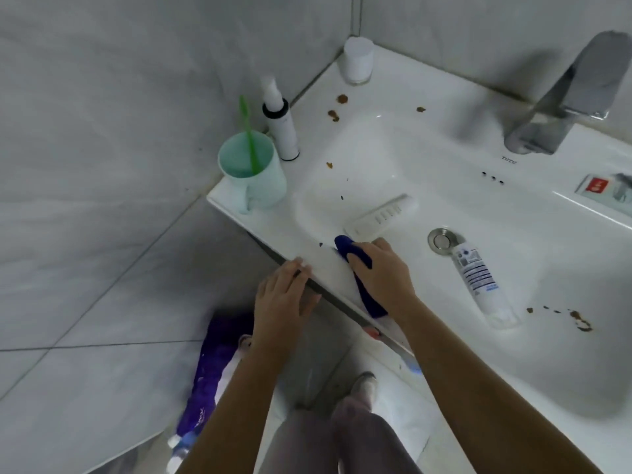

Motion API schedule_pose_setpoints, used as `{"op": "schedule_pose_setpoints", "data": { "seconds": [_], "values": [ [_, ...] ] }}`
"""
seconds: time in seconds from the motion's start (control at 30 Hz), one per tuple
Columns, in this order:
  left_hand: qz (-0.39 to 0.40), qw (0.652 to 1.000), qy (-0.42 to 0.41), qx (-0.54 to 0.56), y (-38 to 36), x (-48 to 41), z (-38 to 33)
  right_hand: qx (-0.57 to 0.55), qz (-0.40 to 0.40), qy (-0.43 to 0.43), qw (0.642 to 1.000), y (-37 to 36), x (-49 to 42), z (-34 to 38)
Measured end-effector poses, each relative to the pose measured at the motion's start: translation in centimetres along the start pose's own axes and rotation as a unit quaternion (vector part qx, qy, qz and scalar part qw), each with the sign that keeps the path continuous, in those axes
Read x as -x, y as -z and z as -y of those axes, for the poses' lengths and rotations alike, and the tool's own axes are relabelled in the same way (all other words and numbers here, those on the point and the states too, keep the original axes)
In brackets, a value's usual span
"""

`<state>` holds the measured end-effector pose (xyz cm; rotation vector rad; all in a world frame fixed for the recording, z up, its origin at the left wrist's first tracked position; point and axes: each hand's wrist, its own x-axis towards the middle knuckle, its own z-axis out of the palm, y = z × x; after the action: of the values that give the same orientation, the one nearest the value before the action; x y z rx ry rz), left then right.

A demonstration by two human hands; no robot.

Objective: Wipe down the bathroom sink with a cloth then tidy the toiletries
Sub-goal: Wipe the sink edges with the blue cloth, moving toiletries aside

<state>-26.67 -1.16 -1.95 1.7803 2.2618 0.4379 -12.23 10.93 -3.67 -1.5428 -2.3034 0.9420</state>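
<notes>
Your right hand [379, 268] covers most of the blue cloth [367, 299]; only its ends show. Cloth lies under your palm on the sink [444, 159] front rim, fingers closed down over it. Your left hand [284, 299] rests fingers together, flat on the rim edge, holding nothing. Toothpaste tube [478, 278] lies in the basin beside the drain [441, 240].

The sink [444, 186] has small grey letters just below the tap [561, 107]; they look like "TOTO". The print on the tube [478, 278] is too blurry to read.
</notes>
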Motion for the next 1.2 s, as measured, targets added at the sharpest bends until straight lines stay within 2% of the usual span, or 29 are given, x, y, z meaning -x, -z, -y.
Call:
{"op": "schedule_pose_setpoints", "data": {
  "seconds": [0.1,0.27,0.4,0.5,0.6,0.7,0.8,0.9,1.0,1.1,1.2],
  "values": [
    [-0.015,0.999,-0.023,-0.02,0.6,-0.7,1.2,-0.007,0.0,0.015,1.0,-0.3,-0.7,-0.3],
    [-0.02,1.0,-0.019,-0.007,1.5,-2.5,4.6,-0.04,0.044,0.077,0.995,-2.2,-5.7,5.5],
    [-0.015,0.999,-0.045,0.024,2.5,-2.5,6.2,0.052,-0.033,0.141,0.988,-1.2,0.3,4.0],
    [-0.031,0.998,-0.044,0.041,3.2,-2.3,7.4,0.077,-0.097,0.086,0.988,-0.8,4.3,2.7],
    [-0.04,0.995,-0.074,0.05,3.8,-2.1,8.1,0.078,-0.112,0.035,0.99,-2.4,0.5,6.0],
    [-0.053,0.992,-0.106,0.035,4.3,-2.1,8.6,0.098,-0.097,0.056,0.989,-4.5,-2.2,9.7],
    [-0.045,0.992,-0.107,0.044,4.6,-2.3,9.1,0.107,-0.115,0.057,0.986,-3.6,1.6,7.4],
    [-0.029,0.994,-0.084,0.07,4.7,-2.6,9.4,0.138,-0.176,-0.018,0.975,-1.8,6.6,4.0],
    [-0.043,0.993,-0.078,0.073,4.9,-3.0,9.3,0.095,-0.202,-0.088,0.971,-3.0,4.0,5.6],
    [-0.076,0.992,-0.082,0.06,5.2,-3.5,9.2,0.104,-0.146,-0.007,0.984,-5.6,-1.2,10.4],
    [-0.111,0.989,-0.056,0.077,5.7,-4.2,9.3,0.121,-0.13,0.043,0.983,-5.6,-1.1,10.4]
  ]
}}
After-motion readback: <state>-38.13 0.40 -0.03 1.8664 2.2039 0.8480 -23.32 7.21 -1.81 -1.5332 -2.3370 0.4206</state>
